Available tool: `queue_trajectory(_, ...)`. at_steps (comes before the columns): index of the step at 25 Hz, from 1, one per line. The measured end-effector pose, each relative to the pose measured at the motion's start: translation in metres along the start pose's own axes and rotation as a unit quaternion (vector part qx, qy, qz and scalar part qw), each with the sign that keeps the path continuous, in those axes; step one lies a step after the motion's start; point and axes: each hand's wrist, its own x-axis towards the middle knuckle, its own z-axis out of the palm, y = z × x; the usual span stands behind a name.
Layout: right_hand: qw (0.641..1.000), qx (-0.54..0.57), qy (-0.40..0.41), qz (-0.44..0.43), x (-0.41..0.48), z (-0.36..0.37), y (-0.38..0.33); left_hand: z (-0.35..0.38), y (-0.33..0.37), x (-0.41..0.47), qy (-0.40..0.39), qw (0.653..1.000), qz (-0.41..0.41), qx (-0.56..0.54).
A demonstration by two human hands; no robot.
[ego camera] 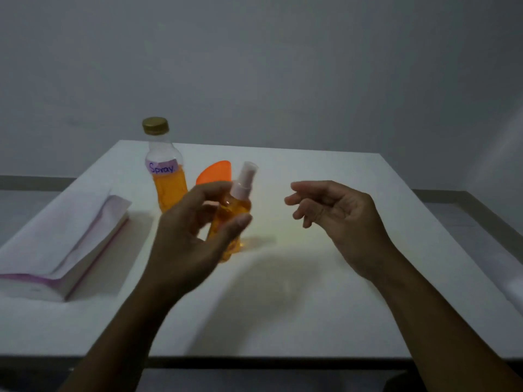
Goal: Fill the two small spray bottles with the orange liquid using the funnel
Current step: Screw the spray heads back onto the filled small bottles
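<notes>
My left hand (186, 236) held a small spray bottle (236, 205) of orange liquid above the white table (311, 278), tilted a little, thumb in front of its body and fingers curled behind it, the pale pump cap sticking up clear. Whether a second small bottle sat behind it I could not tell. My right hand (336, 210) hung loose and empty, fingers half curled, grip slack, apart from the bottle. The large bottle labelled "Spray" (165, 171) and the orange funnel (215, 172) stood behind.
</notes>
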Motion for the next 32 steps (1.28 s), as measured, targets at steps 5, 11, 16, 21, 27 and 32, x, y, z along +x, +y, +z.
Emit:
queue_trajectory(5, 0.987, -0.144, -0.018, 0.07, 0.011, 0.037, 0.037, -0.049, -0.045, 0.011, 0.112, 0.982, -0.126, 0.085)
queue_trajectory(11, 0.964, -0.26, 0.027, 0.048, 0.018, 0.076, 0.053, -0.065, -0.089, 0.011, 0.149, 0.949, -0.247, 0.126)
queue_trajectory(16, 0.966, -0.256, 0.017, 0.042, 0.024, 0.092, 0.056, -0.065, -0.104, 0.012, 0.163, 0.946, -0.255, 0.112)
queue_trajectory(21, 0.968, -0.246, 0.021, 0.033, 0.026, 0.102, 0.058, -0.064, -0.106, 0.011, 0.136, 0.951, -0.243, 0.131)
queue_trajectory(27, 0.97, -0.242, 0.028, 0.021, 0.028, 0.095, 0.054, -0.05, -0.067, 0.001, 0.179, 0.95, 0.003, 0.257)
queue_trajectory(32, 0.971, -0.233, 0.056, 0.016, 0.017, 0.076, 0.039, 0.004, -0.052, -0.009, -0.158, 0.972, -0.143, 0.102)
